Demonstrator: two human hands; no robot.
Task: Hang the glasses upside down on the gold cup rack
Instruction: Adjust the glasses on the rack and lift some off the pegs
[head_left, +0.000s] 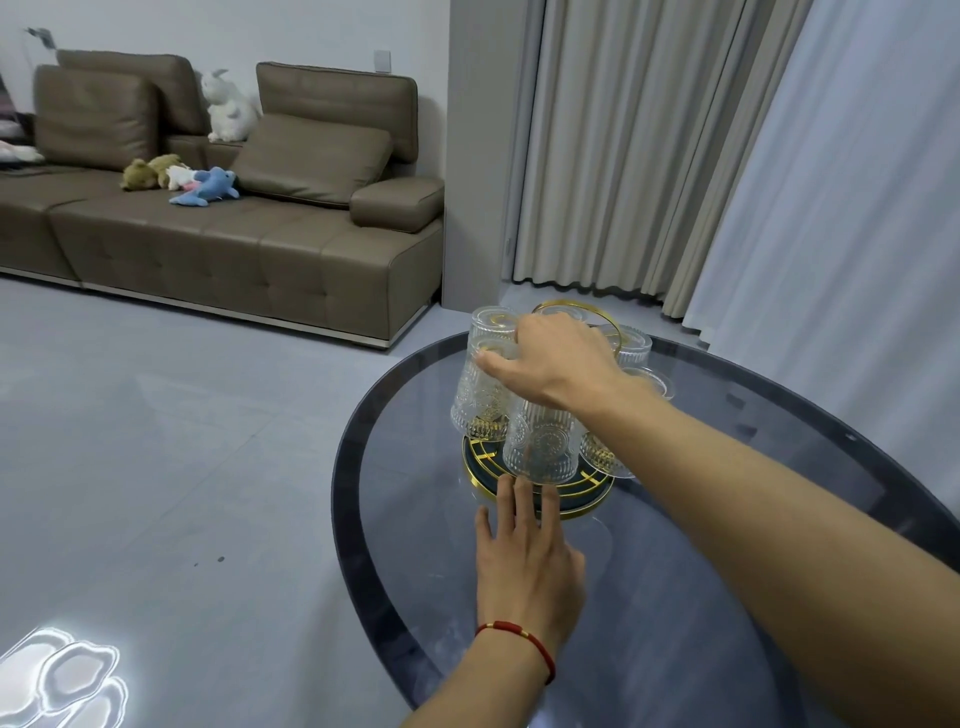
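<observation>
- Glasses (540, 441): clear pressed glass, ribbed and embossed.
- Cup rack (574, 307): polished gold-toned metal.
- Table (675, 597): smooth, glossy smoked glass.
- Sofa (234, 244): matt brown leather.

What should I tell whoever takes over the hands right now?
Left hand: open, flat on the glass table, fingertips at the gold cup rack's base rim.
Right hand: reaching over the rack top, fingers on an upside-down glass on the far-left side; whether it grips is unclear.
Done: several glasses hang inverted around the rack.
Left: no loose glasses visible on the table; confirm the touched glass is seated, then let go.
</observation>
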